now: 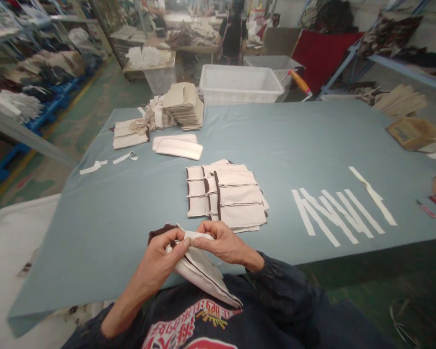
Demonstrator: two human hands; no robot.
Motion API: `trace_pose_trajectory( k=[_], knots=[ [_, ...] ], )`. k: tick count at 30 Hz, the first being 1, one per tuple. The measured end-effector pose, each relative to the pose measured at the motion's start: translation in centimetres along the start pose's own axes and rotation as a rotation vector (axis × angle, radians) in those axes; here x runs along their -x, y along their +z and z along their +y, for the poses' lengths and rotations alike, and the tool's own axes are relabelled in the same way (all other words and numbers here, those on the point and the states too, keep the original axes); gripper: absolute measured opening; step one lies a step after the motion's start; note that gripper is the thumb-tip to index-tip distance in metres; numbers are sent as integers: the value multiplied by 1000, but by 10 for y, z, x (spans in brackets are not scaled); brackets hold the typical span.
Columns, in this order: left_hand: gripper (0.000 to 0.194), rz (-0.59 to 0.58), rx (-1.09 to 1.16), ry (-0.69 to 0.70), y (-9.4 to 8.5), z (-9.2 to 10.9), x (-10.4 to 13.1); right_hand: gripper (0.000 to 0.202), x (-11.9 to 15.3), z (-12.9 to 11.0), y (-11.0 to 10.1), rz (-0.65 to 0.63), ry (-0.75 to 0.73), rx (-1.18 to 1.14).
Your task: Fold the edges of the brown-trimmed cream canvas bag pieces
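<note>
A cream fabric piece with dark brown trim (203, 274) hangs between my hands at the table's near edge, its lower end against my shirt. My left hand (160, 259) pinches its upper left corner, fingers closed. Close beside it, my right hand (225, 242) is closed on the top edge of the same piece, thumb tips almost touching. Just beyond my hands, similar cream pieces with brown edging (238, 196) lie overlapping on the blue-green table (276, 145). Several white strips (339, 218) are laid out to the right.
At the back left are a beige fabric stack (185, 104), a bundle (131, 133) and flat pieces (178, 147). White plastic tub (241, 85) stands beyond the table. A cardboard box (416, 133) and a small cutter (426, 208) are at right. A person (233, 36) stands behind.
</note>
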State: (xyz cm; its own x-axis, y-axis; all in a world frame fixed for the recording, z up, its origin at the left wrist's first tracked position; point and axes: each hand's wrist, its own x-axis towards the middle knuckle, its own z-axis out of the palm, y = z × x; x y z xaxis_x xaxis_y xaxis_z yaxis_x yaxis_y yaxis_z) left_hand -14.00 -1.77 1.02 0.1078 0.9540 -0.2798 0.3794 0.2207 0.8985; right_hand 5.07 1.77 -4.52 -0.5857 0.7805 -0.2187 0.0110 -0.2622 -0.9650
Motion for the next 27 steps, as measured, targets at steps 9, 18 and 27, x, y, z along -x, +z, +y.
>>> trace_pose_trajectory(
  k=[9, 18, 27],
  knots=[
    [33, 1, -57, 3, -2, -11, -4, 41, -6, 2, -1, 30, 7, 13],
    [24, -50, -154, 26, -1, -8, -13, 15, -9, -3, -5, 186, -245, 432],
    [58, -130, -80, -12, -15, -34, -19, 19, -14, -1, -4, 313, -234, 349]
  ],
)
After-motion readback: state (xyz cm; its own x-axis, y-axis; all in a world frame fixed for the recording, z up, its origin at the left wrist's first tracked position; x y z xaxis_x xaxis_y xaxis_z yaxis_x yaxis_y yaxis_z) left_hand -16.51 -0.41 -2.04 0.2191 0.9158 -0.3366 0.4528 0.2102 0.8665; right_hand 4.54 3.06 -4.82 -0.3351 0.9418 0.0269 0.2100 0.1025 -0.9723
